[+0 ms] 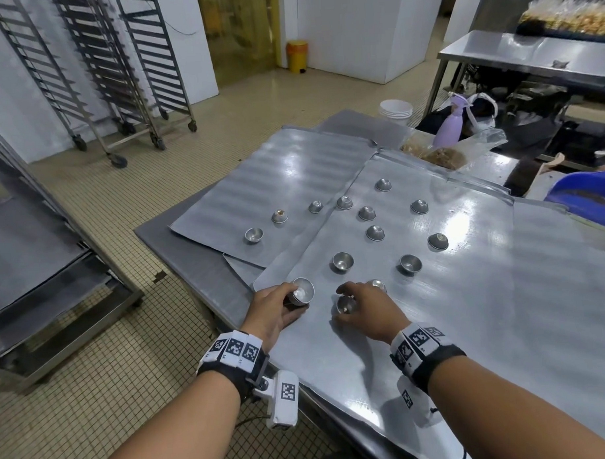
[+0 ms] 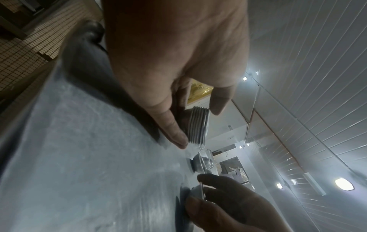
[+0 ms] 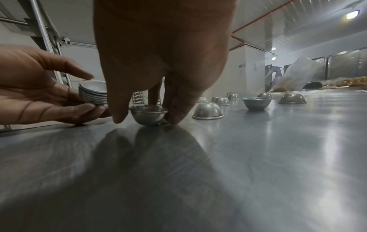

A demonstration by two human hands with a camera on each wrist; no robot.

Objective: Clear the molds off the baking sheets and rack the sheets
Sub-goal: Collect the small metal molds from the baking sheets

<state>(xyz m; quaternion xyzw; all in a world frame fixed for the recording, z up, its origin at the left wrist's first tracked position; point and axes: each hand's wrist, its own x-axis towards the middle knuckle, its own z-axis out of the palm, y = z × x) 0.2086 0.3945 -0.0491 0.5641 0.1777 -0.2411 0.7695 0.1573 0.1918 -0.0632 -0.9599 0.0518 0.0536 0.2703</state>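
Along the left wall stood tall wheeled steel tray racks [image 1: 93, 65] on the tiled floor, waiting for the sheets. On the grey steel table [image 1: 178, 251] lay flat, dull-silver aluminium baking sheets [image 1: 468, 292], overlapping, their surfaces faintly rippled and glossy under the lights. At the near sheet's left corner the left hand [image 1: 274, 311] curled its fingers and thumb round a nested stack of small round metal molds [image 1: 301, 291], thin rims layered closely. Just to its right, the right hand [image 1: 369, 313] pinched a single rim-up bowl-shaped mold [image 3: 148, 115] that sat on the sheet. The step in hand seemed to be gathering molds; the next move likely called for lifting this one and seating it squarely into the stack. Further right and beyond, scattered loose molds [image 1: 375, 233] remained, some domed rim-down, some rim-up, smooth and light-looking.
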